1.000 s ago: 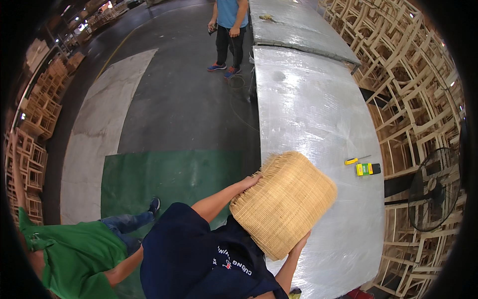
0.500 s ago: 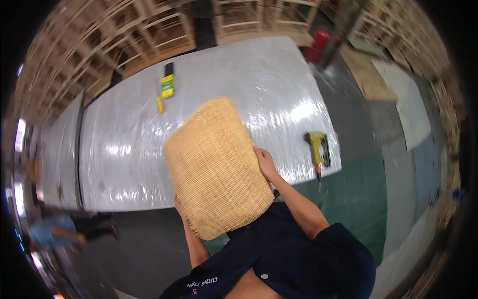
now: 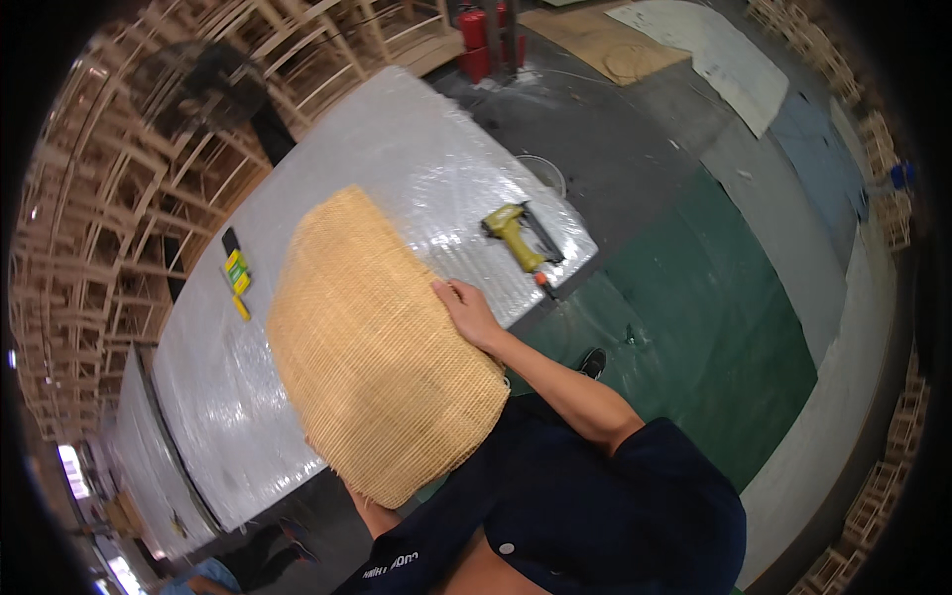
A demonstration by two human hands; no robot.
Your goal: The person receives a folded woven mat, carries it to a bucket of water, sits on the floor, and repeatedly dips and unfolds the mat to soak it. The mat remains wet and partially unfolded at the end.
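Observation:
A tan sheet of woven cane webbing (image 3: 372,337), its lower edge frayed, is held up in front of my body over the near side of the table. My right hand (image 3: 466,312) grips its right edge, with the thumb and fingers closed there. My left hand is mostly behind the sheet at the lower left; its wrist (image 3: 372,514) comes out below the edge and the fingers are hidden. To the right of the sheet an olive-green staple gun (image 3: 516,238) with an orange hose fitting lies on the table's corner.
Clear plastic film covers the silvery table (image 3: 327,139). A yellow-green pack (image 3: 236,270) and a slim yellow object (image 3: 241,307) lie left of the sheet. Red fire extinguishers (image 3: 474,45) stand beyond the table. Stacked wooden frames (image 3: 109,188) line the left. Another person (image 3: 203,575) is at the lower left.
My view and body have turned to the right, and the table now slants in the picture. The cane webbing has turned with me, still in both hands. The staple gun appears closer to it.

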